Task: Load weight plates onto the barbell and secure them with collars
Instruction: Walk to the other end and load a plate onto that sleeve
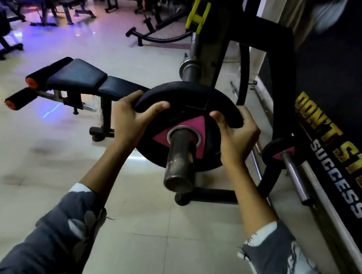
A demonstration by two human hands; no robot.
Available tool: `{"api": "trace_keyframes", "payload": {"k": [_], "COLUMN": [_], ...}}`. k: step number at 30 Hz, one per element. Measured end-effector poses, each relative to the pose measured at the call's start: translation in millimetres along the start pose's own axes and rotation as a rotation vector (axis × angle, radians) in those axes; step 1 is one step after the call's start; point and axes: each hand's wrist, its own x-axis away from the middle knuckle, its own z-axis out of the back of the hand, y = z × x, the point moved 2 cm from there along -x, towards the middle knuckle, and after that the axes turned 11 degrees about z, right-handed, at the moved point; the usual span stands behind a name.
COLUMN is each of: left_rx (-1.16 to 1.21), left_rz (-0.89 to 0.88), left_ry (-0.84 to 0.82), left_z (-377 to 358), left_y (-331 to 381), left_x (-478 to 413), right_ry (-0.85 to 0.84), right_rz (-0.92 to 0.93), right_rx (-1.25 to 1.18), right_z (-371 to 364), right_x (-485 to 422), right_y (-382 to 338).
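Note:
A black weight plate (pixel 188 100) with a pink triangle around its steel hub sits on the barbell sleeve (pixel 179 160), whose worn end points toward me. My left hand (pixel 130 119) grips the plate's upper left rim, fingers through a grip slot. My right hand (pixel 237 134) holds the upper right rim the same way. Beyond the plate, the barbell's inner collar (pixel 190 67) shows against the rack upright. No loose collar is visible.
A black bench (pixel 84 81) with orange-tipped rollers stands left of the bar. The rack's black frame (pixel 282 86) curves on the right, with another plate (pixel 278 152) on a chrome peg. A black banner wall (pixel 356 117) runs along the right. Other gym machines stand far left.

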Motion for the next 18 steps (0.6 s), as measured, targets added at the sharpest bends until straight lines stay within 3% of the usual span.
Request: {"api": "trace_keyframes", "payload": {"k": [11,18], "left_rx": [-0.004,-0.005], "left_rz": [0.0,0.058], "left_ry": [-0.075,-0.034], "left_z": [-68,-105], "left_y": [-40,-73], "left_x": [-134,-207], "right_ry": [-0.008,-0.002], "right_rz": [-0.005,-0.017], "right_rx": [0.066,0.082], "right_z": [-83,-122], "right_x": [-93,-145], "right_y": [105,144]}}
